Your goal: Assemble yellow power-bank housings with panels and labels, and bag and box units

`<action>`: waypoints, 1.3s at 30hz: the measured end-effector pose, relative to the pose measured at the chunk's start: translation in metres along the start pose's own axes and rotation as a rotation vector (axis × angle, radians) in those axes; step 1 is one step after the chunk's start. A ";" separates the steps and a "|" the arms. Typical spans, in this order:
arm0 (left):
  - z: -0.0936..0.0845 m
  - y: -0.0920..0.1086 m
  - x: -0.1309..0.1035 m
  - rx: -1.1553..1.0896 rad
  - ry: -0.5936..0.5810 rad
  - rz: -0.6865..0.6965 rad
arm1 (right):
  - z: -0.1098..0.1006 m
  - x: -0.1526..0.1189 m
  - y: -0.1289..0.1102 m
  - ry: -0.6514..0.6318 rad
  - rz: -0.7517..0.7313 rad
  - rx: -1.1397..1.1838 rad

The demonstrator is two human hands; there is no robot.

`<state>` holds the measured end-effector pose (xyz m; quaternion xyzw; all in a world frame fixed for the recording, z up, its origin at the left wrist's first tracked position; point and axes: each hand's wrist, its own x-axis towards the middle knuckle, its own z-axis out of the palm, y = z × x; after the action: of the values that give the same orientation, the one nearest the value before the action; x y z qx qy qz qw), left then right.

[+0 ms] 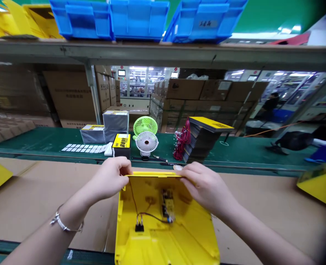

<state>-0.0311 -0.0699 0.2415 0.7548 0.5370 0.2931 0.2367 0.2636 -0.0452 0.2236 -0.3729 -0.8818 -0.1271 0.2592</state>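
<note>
A yellow plastic housing (190,224) stands in front of me with its hollow inside facing me. Inside it sit a small circuit board (167,204), a black socket (139,227) and dark wires (154,216) running between them. My left hand (111,180) pinches the left end of the housing's top edge, where a thin yellow strip (156,173) runs across. At the right end of that edge, my right hand (203,186) is closed with thumb and fingers over the rim. Whether the strip is a separate part I cannot tell.
Behind the cardboard-covered bench (251,209) are a white fan (146,142), a green fan (145,126), a black-and-yellow box (121,145), red wires (182,141) and a stack of dark sheets (203,141). Blue bins (139,18) line the overhead shelf. Yellow parts (321,187) lie at both sides.
</note>
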 end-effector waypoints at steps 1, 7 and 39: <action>-0.004 0.005 -0.004 0.079 0.060 0.069 | -0.004 0.000 -0.001 0.069 -0.047 -0.013; 0.004 -0.003 -0.031 0.301 -0.012 0.200 | -0.001 -0.020 -0.017 0.054 -0.230 0.036; 0.057 -0.049 0.027 -0.699 0.070 -0.337 | 0.073 0.014 0.020 -0.153 0.763 0.973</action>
<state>-0.0172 -0.0311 0.1731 0.5195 0.5290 0.4409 0.5059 0.2433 0.0074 0.1715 -0.5091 -0.6594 0.4178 0.3626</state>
